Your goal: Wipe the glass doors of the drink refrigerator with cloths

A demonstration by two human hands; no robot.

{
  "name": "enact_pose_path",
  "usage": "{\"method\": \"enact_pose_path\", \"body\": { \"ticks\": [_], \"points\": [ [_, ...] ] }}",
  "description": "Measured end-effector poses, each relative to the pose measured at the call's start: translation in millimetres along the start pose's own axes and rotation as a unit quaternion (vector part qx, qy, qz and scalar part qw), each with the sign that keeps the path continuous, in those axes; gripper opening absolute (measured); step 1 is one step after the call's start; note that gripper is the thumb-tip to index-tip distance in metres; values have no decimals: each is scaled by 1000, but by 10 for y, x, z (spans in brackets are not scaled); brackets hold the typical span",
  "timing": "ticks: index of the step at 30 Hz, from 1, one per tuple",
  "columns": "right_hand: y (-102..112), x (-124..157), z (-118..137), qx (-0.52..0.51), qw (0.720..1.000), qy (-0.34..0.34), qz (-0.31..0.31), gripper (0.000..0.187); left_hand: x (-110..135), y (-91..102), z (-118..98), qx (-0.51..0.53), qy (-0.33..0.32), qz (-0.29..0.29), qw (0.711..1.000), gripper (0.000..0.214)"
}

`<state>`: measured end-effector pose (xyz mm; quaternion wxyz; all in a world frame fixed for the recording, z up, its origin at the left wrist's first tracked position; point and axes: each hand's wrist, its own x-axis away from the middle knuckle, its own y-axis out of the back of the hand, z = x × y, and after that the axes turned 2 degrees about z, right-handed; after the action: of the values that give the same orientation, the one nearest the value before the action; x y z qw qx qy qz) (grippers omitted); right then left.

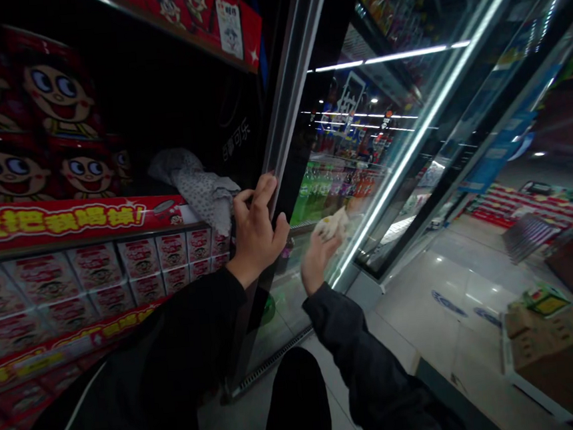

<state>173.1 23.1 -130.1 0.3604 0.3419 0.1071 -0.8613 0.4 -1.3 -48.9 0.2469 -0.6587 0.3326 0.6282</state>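
While clamped on the metal edge of a glass door (287, 88), fingers (261, 198) of the left hand (257, 234) tightly curled, clenched around that edge, black sleeve (190, 324) running back toward the near side. Just right of it and apart from the door's edge, right hand (319, 260) raised, its fingers too blurred to read: released or closed on something, impossible to tell, with a pale blur (331, 225) at the fingertips, either fingers or a held item. Door at centre, glass running far and to the right, bright light strip (415, 143) along it. Left of the door, shelves (68, 245) stacked with red boxes (26, 110) printed with cartoon faces, above rows of white-and-red cartons (96, 278); grey dotted cloth (198, 189) crumpled on a shelf just left of the left hand. Red banner (56, 222) with yellow lettering along the shelf front. Far off through the glass, rows of bottles (334, 187). Right and near, tiled floor (454, 294) with round blue stickers (448, 306), and a cardboard box (554, 359) on a low white rack (506, 363) at the right edge.
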Motion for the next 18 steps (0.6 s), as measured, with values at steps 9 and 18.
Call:
{"method": "enact_pose_path", "body": {
  "ticks": [9,18],
  "points": [
    [-326,1106,-46,23,937,347,4,57,28,-6,71,-15,6,-6,1000,71],
    [14,182,-1248,58,904,423,28,34,43,-60,102,-17,16,-21,1000,72]
  ]
}}
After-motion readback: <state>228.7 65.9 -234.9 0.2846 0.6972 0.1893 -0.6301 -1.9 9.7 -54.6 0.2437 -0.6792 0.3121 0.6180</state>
